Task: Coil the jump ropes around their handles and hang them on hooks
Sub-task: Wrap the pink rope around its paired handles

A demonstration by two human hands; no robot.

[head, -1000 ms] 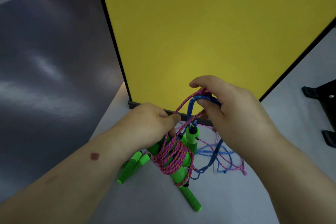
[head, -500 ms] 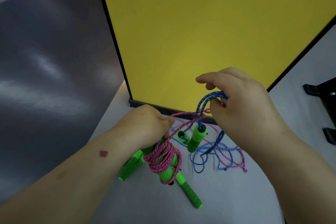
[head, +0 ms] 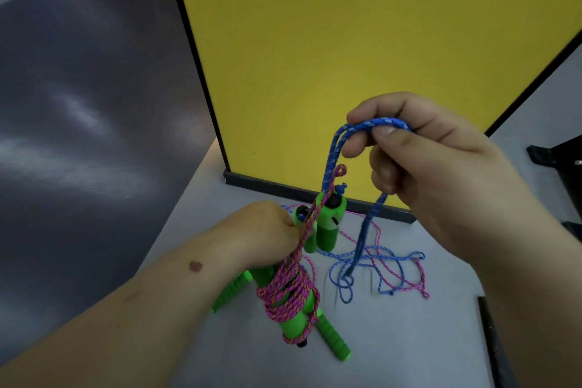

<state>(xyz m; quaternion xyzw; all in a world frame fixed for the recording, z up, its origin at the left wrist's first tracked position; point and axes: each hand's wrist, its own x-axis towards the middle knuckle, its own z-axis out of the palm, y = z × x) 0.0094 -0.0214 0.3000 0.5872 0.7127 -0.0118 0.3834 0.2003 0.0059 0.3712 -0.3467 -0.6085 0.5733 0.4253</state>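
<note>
The pink rope [head: 288,290] is coiled round green handles [head: 327,227] gripped in the left hand [head: 267,233] above the grey bench [head: 409,340]; the right hand [head: 419,167], raised and apart from the left, pinches a doubled blue rope [head: 362,129]; loose blue and pink loops lie on the bench before a yellow panel [head: 346,41].

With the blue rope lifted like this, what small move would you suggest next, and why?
Probably bring the right hand down and loop the blue rope it pinches around the green handles gripped by the left hand. The pink rope is already coiled lower down, while much blue rope lies loose on the table.
</note>
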